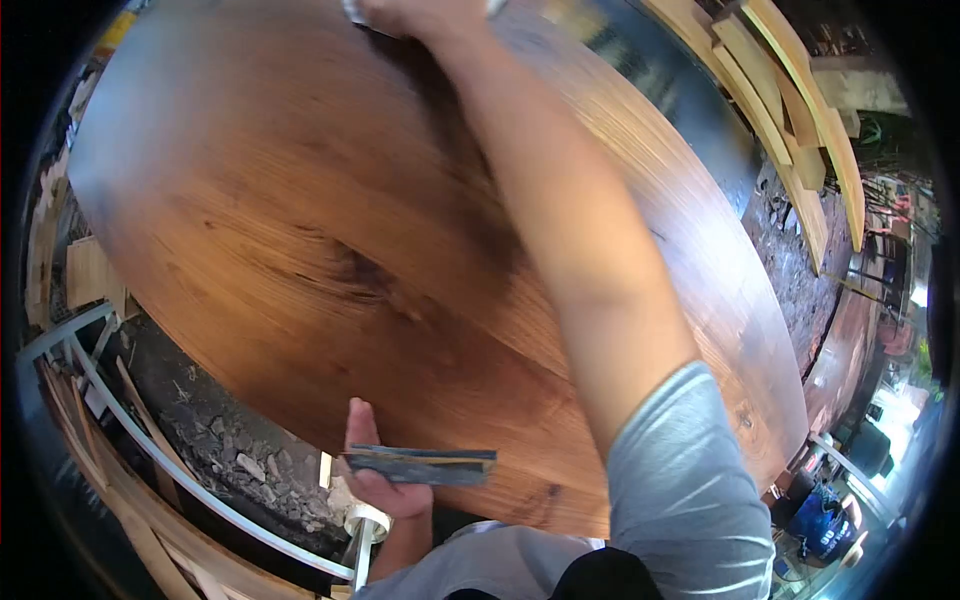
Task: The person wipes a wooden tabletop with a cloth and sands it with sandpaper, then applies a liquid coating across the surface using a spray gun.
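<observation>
A large polished wooden tabletop [300,300] with dark grain and a knot fills most of the view in front of me. My right hand [425,14] reaches to its far part, at the top edge of the picture. That hand is closed over something white [354,10], which shows only at its sides, and the fingers are partly cut off. Close to my body, by the near edge of the tabletop, my left hand [395,494] grips a dark grey folded sheet [425,466] with a tan layer between its faces. The left thumb points up, away from the sheet.
Curved light wood pieces [800,110] lie at the upper right. At the lower left, a pale metal frame [215,505] stands beside long wooden strips [130,500], with rubble [250,465] on the ground. A blue round object [820,520] sits at the lower right.
</observation>
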{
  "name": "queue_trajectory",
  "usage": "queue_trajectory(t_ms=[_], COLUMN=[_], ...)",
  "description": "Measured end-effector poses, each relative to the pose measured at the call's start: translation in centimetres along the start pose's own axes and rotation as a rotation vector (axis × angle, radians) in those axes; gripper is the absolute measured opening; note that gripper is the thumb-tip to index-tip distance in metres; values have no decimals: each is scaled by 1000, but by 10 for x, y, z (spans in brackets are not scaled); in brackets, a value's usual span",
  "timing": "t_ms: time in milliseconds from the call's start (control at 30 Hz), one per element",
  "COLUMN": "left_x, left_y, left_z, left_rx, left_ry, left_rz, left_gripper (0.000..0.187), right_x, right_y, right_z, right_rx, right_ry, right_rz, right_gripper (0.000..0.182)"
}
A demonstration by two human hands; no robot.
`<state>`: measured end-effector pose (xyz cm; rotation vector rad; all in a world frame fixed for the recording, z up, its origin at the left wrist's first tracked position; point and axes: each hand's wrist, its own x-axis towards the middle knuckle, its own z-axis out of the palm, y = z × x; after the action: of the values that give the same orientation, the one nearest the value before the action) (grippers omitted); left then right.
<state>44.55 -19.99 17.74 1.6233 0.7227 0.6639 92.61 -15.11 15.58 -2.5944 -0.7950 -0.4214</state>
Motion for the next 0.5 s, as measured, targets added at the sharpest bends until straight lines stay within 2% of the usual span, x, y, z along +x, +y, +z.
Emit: queue_trajectory(t_ms=[67,133,200,267,333,367,400,467,500], left_x=[10,5,6,9,8,7,8,16,16], left_y=[-5,-4,-2,-2,-6,-16,-20,-4,-8], left_z=[-10,-1,2,-1,-5,-4,-4,2,-1], left_rx=[-5,1,10,37,65,98,131,234,260], left_ry=[13,17,31,4,-23,-37,-48,-54,-76], left_rz=[32,46,84,75,62,207,356,275,382], left_gripper=[65,65,62,61,59,58,56,50,46], right_x=[31,28,-3,-49,-99,-129,-169,-270,-338], right_y=[-54,-85,-114,-112,-67,-34,1,80,127], right_z=[33,51,56,30,-3,-50,-84,-162,-194], right_rx=[36,52,56,55,56,37,91,-189,-280], right_ry=[-4,-16,-8,-42,53,-68,-115,-188,-161], right_rz=[-39,-110,-239,-309,-187,-102,88,365,645], right_gripper=[65,64,63,69,66,62,60,60,60])
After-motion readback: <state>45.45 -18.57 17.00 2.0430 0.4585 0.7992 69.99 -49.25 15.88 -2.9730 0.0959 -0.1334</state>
